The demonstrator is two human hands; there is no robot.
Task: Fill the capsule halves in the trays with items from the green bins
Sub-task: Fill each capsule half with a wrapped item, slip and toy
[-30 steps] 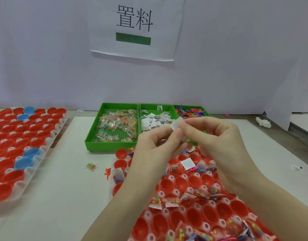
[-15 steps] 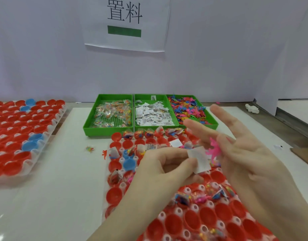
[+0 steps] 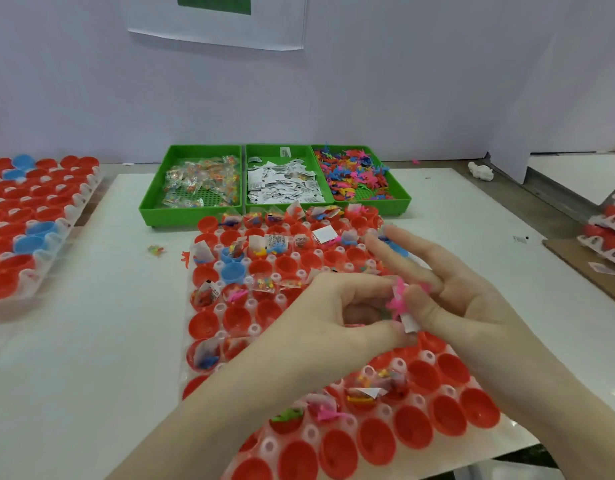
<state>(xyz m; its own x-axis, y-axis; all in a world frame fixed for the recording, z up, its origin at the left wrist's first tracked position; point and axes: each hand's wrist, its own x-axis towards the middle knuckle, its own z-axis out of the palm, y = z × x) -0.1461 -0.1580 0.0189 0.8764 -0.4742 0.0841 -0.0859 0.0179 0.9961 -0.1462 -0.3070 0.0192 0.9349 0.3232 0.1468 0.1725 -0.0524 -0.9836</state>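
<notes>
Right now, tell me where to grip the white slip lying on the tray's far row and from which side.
Pinch the white slip by its raised near-right corner, coming from above and from the right. It lies tilted across the rims of the red capsule halves, so its edges stand free of them. The right hand is the nearer one, though it already holds a pink toy.
</notes>
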